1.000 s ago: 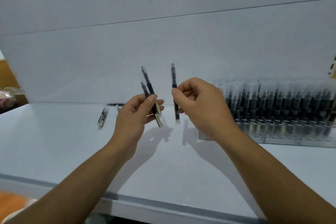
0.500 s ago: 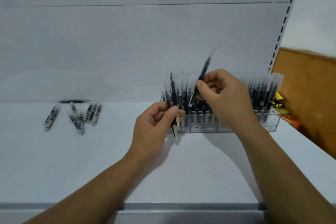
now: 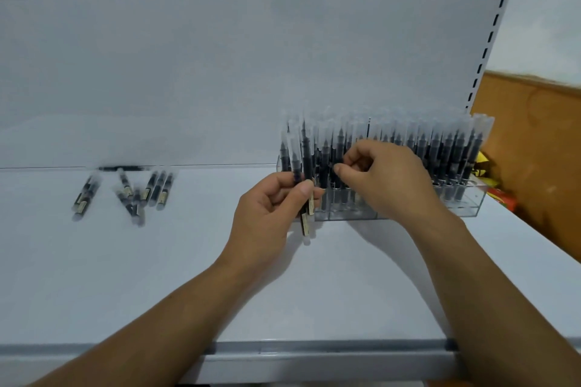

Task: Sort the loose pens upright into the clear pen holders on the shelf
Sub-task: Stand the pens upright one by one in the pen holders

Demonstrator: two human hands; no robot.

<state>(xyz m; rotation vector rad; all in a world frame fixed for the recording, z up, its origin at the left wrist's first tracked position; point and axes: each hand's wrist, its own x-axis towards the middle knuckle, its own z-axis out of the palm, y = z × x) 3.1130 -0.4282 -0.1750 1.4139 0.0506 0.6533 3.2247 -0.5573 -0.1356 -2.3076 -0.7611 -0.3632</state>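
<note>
While left grip holds two pens, right grip pinching one pen, at clear holder.

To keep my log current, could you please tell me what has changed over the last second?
The right hand carried its pen rightwards and down to the clear holder, upright among the standing pens; its fingers still pinch it. The left hand followed, still gripping two spare pens. The loose pens on the shelf stayed put.
</note>
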